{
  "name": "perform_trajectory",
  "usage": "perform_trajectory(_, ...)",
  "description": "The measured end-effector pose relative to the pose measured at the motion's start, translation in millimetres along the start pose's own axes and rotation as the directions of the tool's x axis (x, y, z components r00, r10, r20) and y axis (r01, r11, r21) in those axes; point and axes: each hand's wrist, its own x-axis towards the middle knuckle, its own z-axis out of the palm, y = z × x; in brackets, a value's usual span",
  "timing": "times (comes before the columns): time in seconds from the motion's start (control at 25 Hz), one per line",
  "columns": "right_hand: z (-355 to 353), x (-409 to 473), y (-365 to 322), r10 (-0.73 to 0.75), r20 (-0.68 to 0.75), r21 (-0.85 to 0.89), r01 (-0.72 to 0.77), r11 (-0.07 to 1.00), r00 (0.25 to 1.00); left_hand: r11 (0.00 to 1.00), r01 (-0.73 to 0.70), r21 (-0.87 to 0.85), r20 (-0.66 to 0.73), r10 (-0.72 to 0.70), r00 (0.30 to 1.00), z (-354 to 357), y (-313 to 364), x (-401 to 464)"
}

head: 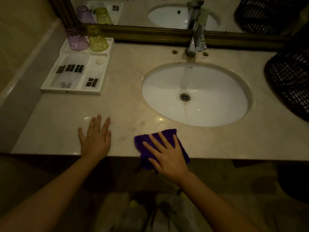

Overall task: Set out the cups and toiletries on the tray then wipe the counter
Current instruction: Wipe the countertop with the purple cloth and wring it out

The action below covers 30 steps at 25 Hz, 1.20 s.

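- Open stretch of surface (120,101) between tray (50,88) and sink (195,94).
- Back left blocked by tray.
- Right edge crowded by black basket (289,81).
- Faucet (195,42) sticking up behind sink.

Both bare forearms reach forward. The left hand (95,139) lies flat, palm down, fingers (98,122) straight and slightly spread. The right hand (167,154) also lies flat, palm down, fingers splayed.

Purple cup (76,39) and green cup (97,39) upturned on white tray (70,90)
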Motion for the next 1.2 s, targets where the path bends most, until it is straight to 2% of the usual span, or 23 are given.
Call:
perform_trajectory(0.2,-4,-30,30,-0.308,0.056,0.043,0.306,0.951,0.95,1.0,-0.016,-0.002,0.099,0.016,0.995,-5,-1,3)
perform_trajectory(0.28,-6,-46,44,-0.304,0.028,0.087,0.301,0.95,0.952,0.997,-0.072,-0.006,0.133,0.072,0.988,-9,-11,5)
perform_trajectory(0.32,-7,-49,48,-0.229,-0.004,0.147,0.227,0.963,0.973,0.991,-0.13,-0.008,0.129,0.13,0.983,-12,-19,6)
perform_trajectory(0.4,-9,-40,45,0.042,-0.058,0.277,-0.025,0.961,0.997,0.964,-0.265,-0.033,0.104,0.267,0.958,-18,-40,8)
perform_trajectory(0.48,-9,-9,32,0.313,-0.057,0.333,-0.278,0.901,0.948,0.946,-0.323,-0.029,0.12,0.324,0.939,-21,-60,11)
perform_trajectory(0.52,-8,8,25,0.401,-0.044,0.31,-0.369,0.876,0.915,0.955,-0.298,-0.004,0.136,0.296,0.946,-21,-67,13)
perform_trajectory(0.64,-3,48,12,0.517,-0.038,0.185,-0.503,0.844,0.855,0.981,-0.185,0.067,0.131,0.175,0.976,-20,-73,15)
perform_trajectory(0.76,-2,81,6,0.574,-0.038,0.166,-0.561,0.811,0.818,0.979,-0.192,0.072,0.107,0.184,0.977,-18,-72,14)
perform_trajectory(0.88,-5,125,-7,0.508,-0.025,0.164,-0.498,0.851,0.861,0.98,-0.187,0.071,0.084,0.181,0.98,-15,-74,15)
perform_trajectory(1.04,-6,159,-24,0.226,-0.012,0.087,-0.224,0.971,0.974,0.98,-0.19,0.061,0.056,0.187,0.981,-13,-74,16)
perform_trajectory(1.2,-1,136,-36,-0.031,-0.027,0.054,0.033,0.998,0.999,0.979,-0.198,0.049,0.042,0.196,0.98,-14,-75,17)
